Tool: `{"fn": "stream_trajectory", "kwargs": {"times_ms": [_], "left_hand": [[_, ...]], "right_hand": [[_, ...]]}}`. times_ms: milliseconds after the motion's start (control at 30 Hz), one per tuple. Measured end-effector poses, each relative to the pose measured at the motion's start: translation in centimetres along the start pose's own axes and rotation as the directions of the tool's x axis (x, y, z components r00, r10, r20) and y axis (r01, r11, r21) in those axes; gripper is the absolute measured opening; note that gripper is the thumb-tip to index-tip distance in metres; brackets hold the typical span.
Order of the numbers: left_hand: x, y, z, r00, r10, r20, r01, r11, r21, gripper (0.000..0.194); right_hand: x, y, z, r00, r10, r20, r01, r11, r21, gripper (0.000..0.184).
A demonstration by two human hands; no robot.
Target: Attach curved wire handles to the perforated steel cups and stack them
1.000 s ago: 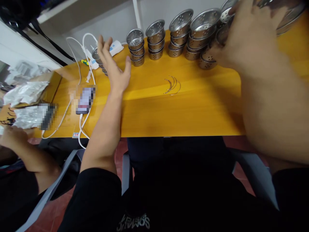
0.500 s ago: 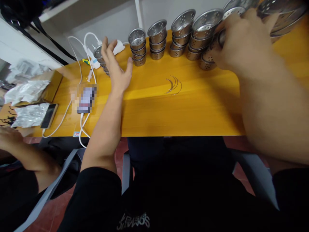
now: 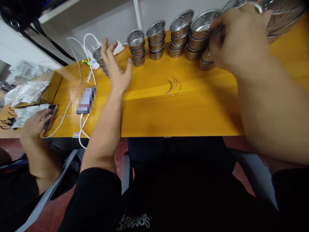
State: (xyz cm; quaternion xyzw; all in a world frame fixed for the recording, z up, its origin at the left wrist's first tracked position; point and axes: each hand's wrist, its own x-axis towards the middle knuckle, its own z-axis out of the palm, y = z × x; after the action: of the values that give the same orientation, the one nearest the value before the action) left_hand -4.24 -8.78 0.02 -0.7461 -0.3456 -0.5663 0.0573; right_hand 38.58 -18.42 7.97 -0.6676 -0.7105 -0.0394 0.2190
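Observation:
My left hand (image 3: 118, 69) is open with fingers spread, between a stack of perforated metal cups (image 3: 98, 54) on its left and another stack (image 3: 136, 40) on its right. At the far right of the row, my right hand (image 3: 241, 40) is closed round a perforated metal cup (image 3: 219, 33), above the stack there (image 3: 206, 64). Motion blurs this hand, and it hides much of that cup. More stacks stand between my hands: one narrow (image 3: 156, 35), others wider (image 3: 181, 24) (image 3: 205, 24). Several thin curved wires (image 3: 173, 85) lie on the table before them.
Larger perforated metal bowls (image 3: 280, 19) stand at the back right. On the left of the wooden table (image 3: 178, 119) lie a phone (image 3: 86, 100) on a white cable, a power strip (image 3: 118, 47) and plastic bags (image 3: 27, 91). A co-worker's hand (image 3: 36, 124) touches another phone (image 3: 51, 117).
The co-worker's hand has come up onto the phone at the left. My right hand has shifted slightly left at the stack; my left hand has hardly moved.

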Motion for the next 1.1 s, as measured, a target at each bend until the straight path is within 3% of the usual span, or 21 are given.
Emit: {"fn": "stream_trajectory", "kwargs": {"times_ms": [67,133,233,333,400,500,567,633,700,800,900,1000,1100], "left_hand": [[-0.1,0.5,0.3,0.994,0.009,-0.111,-0.009,1.000,0.006,0.061],[-0.1,1.2,0.4,0.996,0.013,-0.088,-0.010,0.999,0.033,0.056],[0.2,1.7,-0.3,0.999,0.036,0.001,-0.036,0.998,0.045,0.056],[0.7,1.4,-1.0,0.972,0.092,0.216,-0.092,0.996,-0.011,0.076],[0.7,1.2,-0.6,0.959,0.105,0.264,-0.091,0.994,-0.063,0.083],[-0.2,2.1,1.3,0.971,0.015,0.239,0.035,0.979,-0.203,0.079],[-1.1,3.3,2.9,0.929,-0.026,0.368,0.152,0.936,-0.317,0.090],[-2.1,4.4,4.4,0.870,-0.001,0.492,0.218,0.897,-0.384,0.100],[-2.8,5.2,5.4,0.833,0.047,0.552,0.225,0.881,-0.416,0.104],[-3.2,5.5,6.3,0.817,0.064,0.573,0.233,0.872,-0.431,0.111],[-3.2,5.4,6.6,0.816,-0.016,0.578,0.298,0.868,-0.397,0.126],[-3.1,5.6,6.5,0.804,-0.081,0.590,0.350,0.866,-0.357,0.139],[-2.9,5.9,6.2,0.801,-0.103,0.590,0.354,0.876,-0.327,0.134]], "right_hand": [[-0.3,-0.5,-0.6,0.997,-0.017,-0.072,0.020,0.999,0.044,0.052],[-0.5,-0.8,-0.8,0.990,-0.060,-0.130,0.074,0.992,0.107,0.053],[-0.7,-0.9,-0.5,0.970,-0.171,-0.171,0.200,0.965,0.168,0.048],[-0.7,-1.2,0.7,0.936,-0.301,-0.182,0.332,0.927,0.175,0.042],[-0.8,-1.9,1.9,0.902,-0.384,-0.199,0.419,0.889,0.186,0.040],[-1.1,-3.4,4.4,0.829,-0.506,-0.236,0.558,0.774,0.301,0.032],[-1.6,-4.6,6.1,0.791,-0.544,-0.280,0.610,0.663,0.434,0.026],[-2.2,-5.6,7.6,0.779,-0.555,-0.293,0.609,0.558,0.564,0.033],[-2.6,-6.2,8.5,0.795,-0.532,-0.292,0.570,0.489,0.660,0.040],[-2.8,-6.6,8.9,0.829,-0.479,-0.289,0.504,0.413,0.759,0.044],[-2.8,-6.9,8.6,0.849,-0.447,-0.280,0.447,0.329,0.832,0.044],[-2.8,-7.2,8.7,0.879,-0.429,-0.209,0.371,0.340,0.864,0.057],[-2.6,-7.1,9.1,0.887,-0.431,-0.166,0.337,0.358,0.871,0.067]]}}
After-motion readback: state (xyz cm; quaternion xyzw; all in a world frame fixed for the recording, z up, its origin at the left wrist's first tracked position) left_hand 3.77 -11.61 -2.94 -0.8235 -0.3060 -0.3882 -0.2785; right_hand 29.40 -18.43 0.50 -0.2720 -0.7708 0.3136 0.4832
